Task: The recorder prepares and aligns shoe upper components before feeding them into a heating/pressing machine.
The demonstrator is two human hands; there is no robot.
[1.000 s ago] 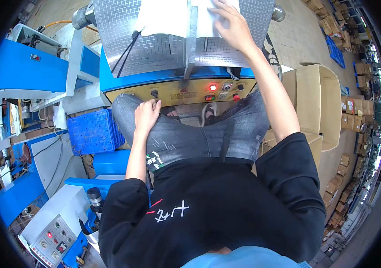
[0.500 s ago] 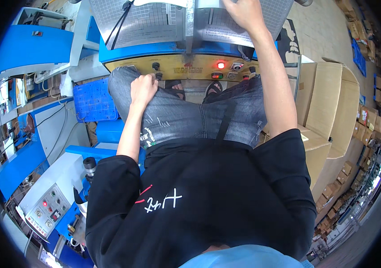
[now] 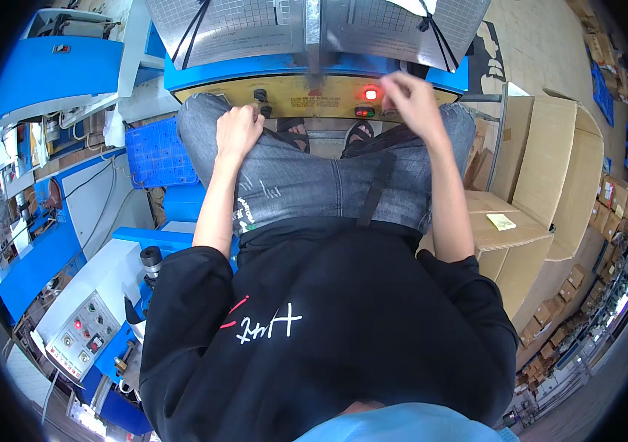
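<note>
My left hand (image 3: 239, 131) rests curled in a fist on my left thigh, just below two black knobs (image 3: 260, 96) of the machine's yellow control panel (image 3: 314, 96); nothing shows in it. Raised over the panel's right part is my right hand (image 3: 413, 104), its fingers bent and a little blurred, beside a lit red lamp (image 3: 371, 94). Whether it touches a control is hidden. Above the panel lie two metal plates with printed grids, a left plate (image 3: 236, 44) and a right plate (image 3: 373, 37). A black cord (image 3: 193, 33) crosses the left one. Another black cord (image 3: 441, 43) hangs from a white piece (image 3: 419, 6) on the right one.
Open cardboard boxes (image 3: 550, 169) stand close at my right, with a yellow slip (image 3: 501, 222) on one. At my left are a blue plastic crate (image 3: 159, 153) and a machine's switch box (image 3: 82, 335). A metal bar (image 3: 313, 37) separates the plates.
My right hand has drawn back from the right plate to above the control panel. A white piece with a black cord now shows on that plate. My left hand stays on my thigh.
</note>
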